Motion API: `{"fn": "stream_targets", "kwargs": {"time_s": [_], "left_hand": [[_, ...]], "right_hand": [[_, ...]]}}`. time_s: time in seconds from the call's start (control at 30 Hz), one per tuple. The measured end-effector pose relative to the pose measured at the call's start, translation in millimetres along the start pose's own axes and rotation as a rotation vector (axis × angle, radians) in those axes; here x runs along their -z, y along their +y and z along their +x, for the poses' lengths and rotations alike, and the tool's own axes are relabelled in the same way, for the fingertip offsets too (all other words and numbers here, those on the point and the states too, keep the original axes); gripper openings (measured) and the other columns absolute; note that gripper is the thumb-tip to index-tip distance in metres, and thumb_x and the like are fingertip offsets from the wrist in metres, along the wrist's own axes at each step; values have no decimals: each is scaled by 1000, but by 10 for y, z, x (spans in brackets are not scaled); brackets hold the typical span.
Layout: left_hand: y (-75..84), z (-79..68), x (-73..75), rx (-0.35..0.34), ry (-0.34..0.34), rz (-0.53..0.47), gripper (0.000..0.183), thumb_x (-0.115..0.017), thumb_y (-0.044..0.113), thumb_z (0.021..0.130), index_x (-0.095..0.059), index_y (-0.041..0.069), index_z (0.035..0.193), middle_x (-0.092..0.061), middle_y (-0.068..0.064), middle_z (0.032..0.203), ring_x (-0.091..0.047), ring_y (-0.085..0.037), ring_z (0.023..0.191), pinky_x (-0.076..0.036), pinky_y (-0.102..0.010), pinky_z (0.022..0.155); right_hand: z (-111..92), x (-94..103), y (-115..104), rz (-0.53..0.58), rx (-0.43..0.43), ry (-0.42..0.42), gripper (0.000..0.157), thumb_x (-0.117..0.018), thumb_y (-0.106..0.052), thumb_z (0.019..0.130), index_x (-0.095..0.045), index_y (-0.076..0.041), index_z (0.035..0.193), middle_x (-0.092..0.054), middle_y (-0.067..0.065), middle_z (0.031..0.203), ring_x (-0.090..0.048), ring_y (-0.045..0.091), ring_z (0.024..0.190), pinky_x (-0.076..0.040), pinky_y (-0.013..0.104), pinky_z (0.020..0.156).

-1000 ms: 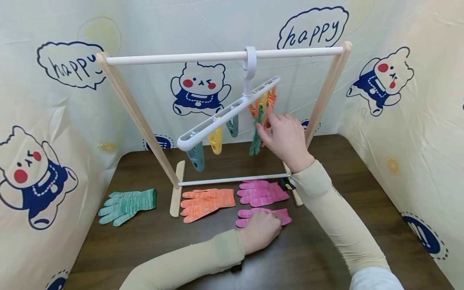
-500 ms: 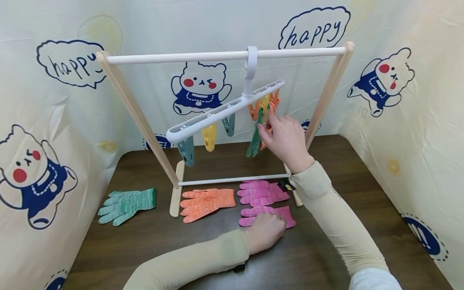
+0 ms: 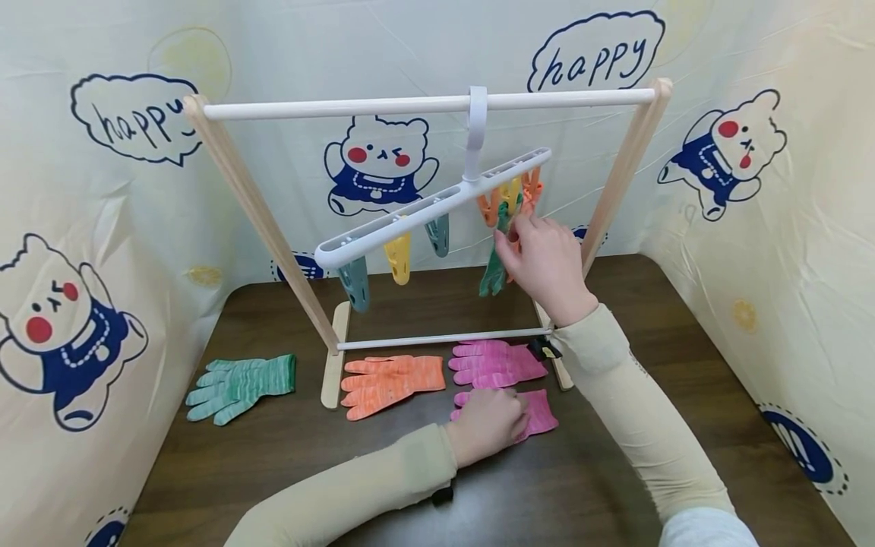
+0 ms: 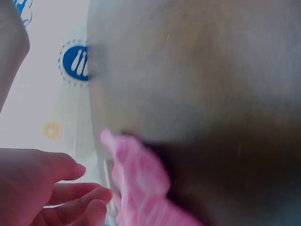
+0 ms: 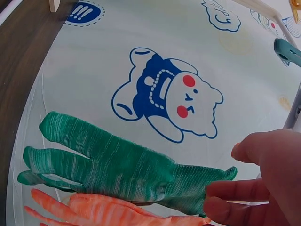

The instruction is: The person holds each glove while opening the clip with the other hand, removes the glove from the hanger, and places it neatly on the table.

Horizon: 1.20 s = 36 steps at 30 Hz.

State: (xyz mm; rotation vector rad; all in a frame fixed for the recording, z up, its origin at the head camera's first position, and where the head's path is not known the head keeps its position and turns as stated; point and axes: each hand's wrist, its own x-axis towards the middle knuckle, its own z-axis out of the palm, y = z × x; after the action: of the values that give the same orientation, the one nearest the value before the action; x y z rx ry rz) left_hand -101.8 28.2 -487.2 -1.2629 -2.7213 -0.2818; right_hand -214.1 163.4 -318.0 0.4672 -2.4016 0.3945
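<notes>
My left hand (image 3: 488,425) is over the nearer pink glove (image 3: 541,412), which lies on the table. In the left wrist view its thumb stands apart from the loosely bent fingers, which are right beside the pink fabric (image 4: 141,183). My right hand (image 3: 550,266) is raised at the far end of a white clip hanger (image 3: 403,222). There a green glove (image 5: 117,155) and an orange glove (image 5: 108,207) hang together. In the right wrist view, two fingertips are at the green cuff, with the thumb held away from it.
The hanger hooks over a white rod (image 3: 342,109) on a wooden frame (image 3: 263,220). Teal clothespins (image 3: 354,285) and a yellow one (image 3: 398,260) hang from its near half. Green (image 3: 242,387), orange (image 3: 393,385) and pink (image 3: 495,363) gloves lie flat on the table (image 3: 225,463).
The hanger has turned and its far end has moved right, with my right hand shifting slightly right. The nearer pink glove slid a little right; my left hand then moved back left across it.
</notes>
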Motion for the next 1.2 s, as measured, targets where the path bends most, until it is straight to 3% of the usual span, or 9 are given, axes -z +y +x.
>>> {"fn": "stream_targets", "kwargs": {"time_s": [0.17, 0.33, 0.57, 0.77, 1.03, 1.2], "left_hand": [[-178, 50, 129, 61, 44, -5, 22, -67, 27, 101, -71, 17, 82, -61, 5, 68, -53, -6, 53, -37, -20, 42], [-376, 106, 230, 91, 173, 9, 30, -69, 24, 99, -61, 18, 70, -52, 6, 60, -47, -6, 49, -32, -21, 40], [-625, 225, 424, 155, 401, -21, 19, -72, 24, 97, -69, 13, 81, -59, 2, 68, -57, -11, 53, -45, -28, 43], [-803, 377, 679, 251, 538, -123, 18, -71, 29, 100, -68, 11, 96, -62, -1, 80, -58, -11, 56, -48, -29, 47], [-902, 579, 878, 335, 619, -242, 33, -70, 31, 100, -62, 8, 122, -64, -11, 103, -65, -20, 73, -54, -36, 55], [-904, 656, 942, 359, 637, -250, 37, -69, 31, 101, -61, 7, 128, -64, -13, 114, -64, -23, 70, -52, -37, 54]], "right_hand": [[7, 29, 24, 1, -2, 4, 32, -61, -31, 102, -65, -3, 87, -54, 7, 61, -51, 29, 55, -39, 40, 50], [-3, 41, 41, 13, -20, -5, 33, -61, -31, 103, -64, -4, 85, -53, 8, 60, -50, 28, 55, -38, 40, 50], [-4, 41, 72, 23, -48, 15, 34, -60, -29, 103, -66, -1, 84, -53, 8, 60, -51, 30, 56, -39, 40, 49], [-10, 49, 86, 24, -58, 23, 35, -61, -30, 103, -66, -1, 83, -52, 8, 60, -51, 31, 57, -39, 41, 50], [-20, 37, 85, 22, -46, 37, 32, -61, -29, 102, -64, -3, 84, -52, 9, 61, -51, 31, 56, -39, 42, 49], [-20, 37, 81, 13, -43, 46, 32, -61, -29, 102, -64, -3, 83, -53, 10, 60, -51, 31, 56, -40, 43, 49]]}}
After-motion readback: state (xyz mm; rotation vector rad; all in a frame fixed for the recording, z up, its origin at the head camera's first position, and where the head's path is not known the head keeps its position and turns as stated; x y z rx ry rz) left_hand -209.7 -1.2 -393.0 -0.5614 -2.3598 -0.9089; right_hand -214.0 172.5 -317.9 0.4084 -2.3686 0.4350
